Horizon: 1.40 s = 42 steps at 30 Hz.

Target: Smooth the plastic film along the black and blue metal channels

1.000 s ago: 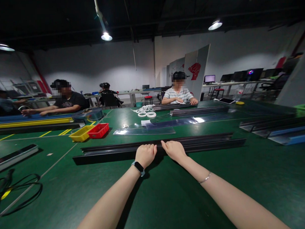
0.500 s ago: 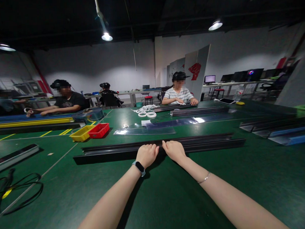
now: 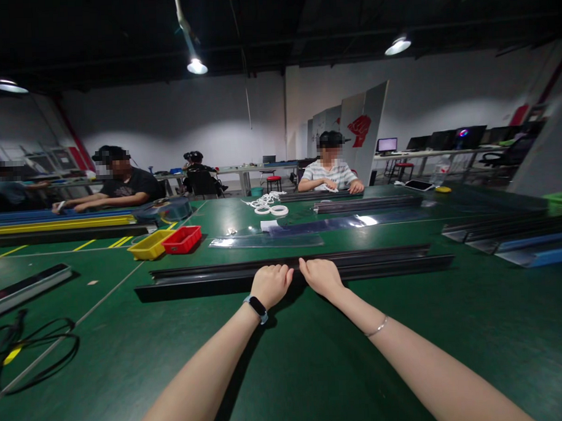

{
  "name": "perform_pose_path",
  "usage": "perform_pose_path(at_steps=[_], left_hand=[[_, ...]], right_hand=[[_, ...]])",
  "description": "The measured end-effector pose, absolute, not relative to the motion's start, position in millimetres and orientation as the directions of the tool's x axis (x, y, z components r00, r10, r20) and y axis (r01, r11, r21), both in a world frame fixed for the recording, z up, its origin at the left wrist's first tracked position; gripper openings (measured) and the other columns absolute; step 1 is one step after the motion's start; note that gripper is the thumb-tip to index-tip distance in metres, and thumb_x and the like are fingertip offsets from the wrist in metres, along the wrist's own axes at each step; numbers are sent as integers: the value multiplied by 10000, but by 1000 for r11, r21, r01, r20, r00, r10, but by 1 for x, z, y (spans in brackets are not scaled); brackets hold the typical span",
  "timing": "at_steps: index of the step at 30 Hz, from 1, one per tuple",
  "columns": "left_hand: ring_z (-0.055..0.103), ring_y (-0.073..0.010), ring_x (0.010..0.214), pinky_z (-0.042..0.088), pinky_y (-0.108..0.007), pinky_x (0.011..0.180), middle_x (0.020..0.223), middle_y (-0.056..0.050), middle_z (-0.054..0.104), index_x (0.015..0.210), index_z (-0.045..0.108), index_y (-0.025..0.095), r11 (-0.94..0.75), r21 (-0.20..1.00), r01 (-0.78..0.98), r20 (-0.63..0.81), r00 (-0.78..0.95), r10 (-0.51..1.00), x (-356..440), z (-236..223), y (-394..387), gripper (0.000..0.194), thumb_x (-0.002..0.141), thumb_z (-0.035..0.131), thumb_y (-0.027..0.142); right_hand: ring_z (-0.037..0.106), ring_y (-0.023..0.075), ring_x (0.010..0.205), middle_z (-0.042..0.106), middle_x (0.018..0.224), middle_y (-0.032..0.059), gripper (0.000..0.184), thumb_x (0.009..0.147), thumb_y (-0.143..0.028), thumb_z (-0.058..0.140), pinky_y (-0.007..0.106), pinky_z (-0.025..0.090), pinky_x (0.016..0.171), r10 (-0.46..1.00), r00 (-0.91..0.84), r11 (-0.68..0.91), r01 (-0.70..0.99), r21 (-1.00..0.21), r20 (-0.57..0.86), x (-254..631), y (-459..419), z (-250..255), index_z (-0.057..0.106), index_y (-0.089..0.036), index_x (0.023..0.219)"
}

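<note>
Long channel (image 3: 375,269) crosswise on the worktop (image 3: 405,347). Strips (image 3: 275,241) behind it; two bins (image 3: 183,244) behind-left, side by side. Bar (image 3: 32,291) at far left, cable (image 3: 20,324) in front of it. More channels (image 3: 543,255) to the right. Past the strips: rings (image 3: 278,213), probably tape rolls, small from here.

Black channel (image 3: 186,289): middle is hiding behind hands (image 3: 271,286). Left edge: is cutting cable (image 3: 14,324) and silver bar (image 3: 32,290). Bottom edge: is cutting forearms (image 3: 204,373). Right edge: is cutting blue channel (image 3: 554,254) and green crate (image 3: 561,204).
</note>
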<state>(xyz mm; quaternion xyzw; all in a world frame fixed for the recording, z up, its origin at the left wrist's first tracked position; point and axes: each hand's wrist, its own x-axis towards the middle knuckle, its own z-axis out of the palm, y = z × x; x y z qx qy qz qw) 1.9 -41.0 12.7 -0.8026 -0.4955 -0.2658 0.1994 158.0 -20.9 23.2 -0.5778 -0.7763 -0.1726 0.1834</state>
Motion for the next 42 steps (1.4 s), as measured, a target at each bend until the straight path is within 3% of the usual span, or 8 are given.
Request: perform_pose_path(at_steps=[7,12,18,29,37,42], left_hand=[[459,-108,640,288,-256,616,626,-46,507,664,509,152,-416,-39,908,651,339,680,3,15,-43,343,835,266,324],[462,-137,726,295,-267,651,683,-54,530,689,519,156,-345,-15,939,683,262,682,1,17,-44,343,834,264,333],[469,-126,665,299,-257,618,626,-69,536,622,532,135,-332,15,943,683,233,693,0,12,-41,404,831,262,350],[496,-129,554,296,-240,545,559,-87,550,562,555,115,-265,43,963,656,173,735,2,10,-37,507,825,228,400],[508,-142,548,306,-246,541,564,-81,558,560,570,118,-246,53,968,639,157,753,2,11,-37,527,824,217,406],[515,-154,561,301,-252,540,576,-83,563,566,575,122,-243,57,968,618,157,770,1,11,-35,543,824,200,417]], right_hand=[[542,132,598,585,618,91,574,853,-356,133,223,326,561,831,-293,289,954,85,472,158,-20,22,616,-119,651],[532,129,640,579,636,77,534,850,-372,161,224,324,610,788,-291,315,948,50,543,160,-22,21,591,-129,646],[521,122,646,578,643,85,524,853,-360,160,216,321,622,782,-277,303,952,47,558,160,-22,19,585,-121,658],[544,127,630,588,644,100,558,852,-370,151,206,341,589,850,-314,323,945,54,423,160,-21,25,610,-106,677],[559,179,664,586,646,120,638,837,-437,101,279,368,644,886,-283,267,959,95,367,159,-20,36,623,-120,653],[555,180,719,588,721,135,582,849,-382,99,286,375,665,898,-365,337,929,150,244,161,-18,40,612,-109,810]])
